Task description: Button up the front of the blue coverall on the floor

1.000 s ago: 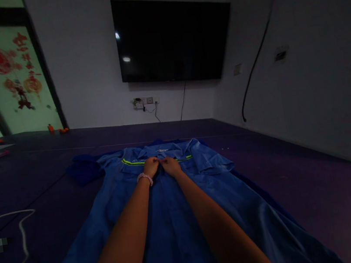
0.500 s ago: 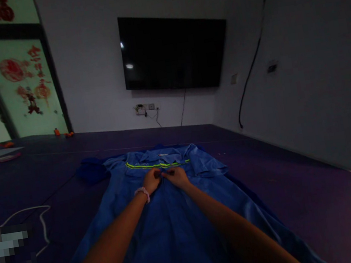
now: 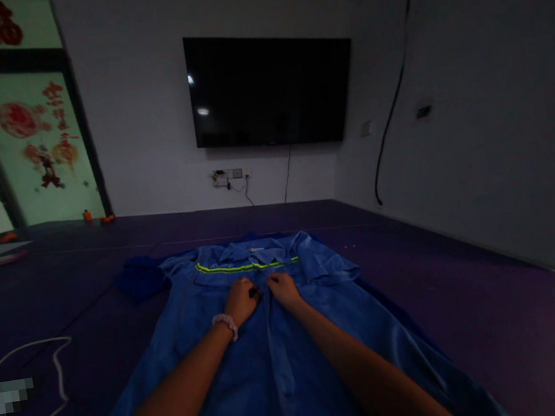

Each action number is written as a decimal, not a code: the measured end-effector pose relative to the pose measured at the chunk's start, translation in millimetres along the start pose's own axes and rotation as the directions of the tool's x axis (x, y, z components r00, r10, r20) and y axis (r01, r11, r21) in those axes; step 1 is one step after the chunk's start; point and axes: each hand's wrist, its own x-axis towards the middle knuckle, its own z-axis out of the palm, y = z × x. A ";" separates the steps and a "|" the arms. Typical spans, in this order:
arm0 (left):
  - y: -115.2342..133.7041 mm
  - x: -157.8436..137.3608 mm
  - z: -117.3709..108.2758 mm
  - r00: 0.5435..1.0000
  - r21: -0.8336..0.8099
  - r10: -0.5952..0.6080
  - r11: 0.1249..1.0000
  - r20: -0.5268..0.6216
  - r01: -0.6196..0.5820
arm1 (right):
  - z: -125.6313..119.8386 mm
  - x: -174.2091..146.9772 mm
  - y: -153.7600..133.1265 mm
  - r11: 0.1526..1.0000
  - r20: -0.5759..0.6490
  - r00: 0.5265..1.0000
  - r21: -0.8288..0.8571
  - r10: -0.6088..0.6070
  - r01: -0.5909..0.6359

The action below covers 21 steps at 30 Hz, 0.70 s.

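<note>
A blue short-sleeved work shirt (image 3: 196, 359) lies spread front side up, with a yellow-green stripe across its chest and its collar at the far end. Just below the stripe, my left hand (image 3: 242, 301) is closed on the left side of the front opening; a dark patch shows at its fingertips, too dim to make out. Across a small gap, my right hand (image 3: 283, 290) pinches the edge of the front placket (image 3: 284, 381), which stands slightly raised below the fingers. A pale scrunchie (image 3: 225, 324) circles my left wrist.
Darker blue cloth (image 3: 136, 278) shows beneath the shirt, on a purple surface (image 3: 481, 316). At left lie a white cable (image 3: 59, 372) and a blurred-out flat object (image 3: 1, 402). Small orange things (image 3: 107, 219) sit near the door. A television (image 3: 270, 91) hangs on the wall.
My hands have shifted slightly down the shirt's front and apart, and the placket edge is now more raised. The view has tilted up a little.
</note>
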 end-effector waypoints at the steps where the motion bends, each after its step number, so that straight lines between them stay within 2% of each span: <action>1: 0.2 0.3 0.1 1.000 -0.001 -0.003 1.000 0.004 0.003 | 0.6 0.3 0.1 1.000 0.003 1.000 0.014 0.008 -0.008; 11: -4.0 4.0 -1.3 0.995 -0.169 -0.104 0.980 0.001 0.102 | -2.0 2.9 -3.2 0.987 0.008 0.999 0.155 0.031 -0.031; 21: -8.8 3.1 -0.8 0.987 -0.299 -0.160 0.943 -0.028 0.145 | -3.9 -0.2 -5.6 0.933 0.088 0.996 0.356 0.020 -0.050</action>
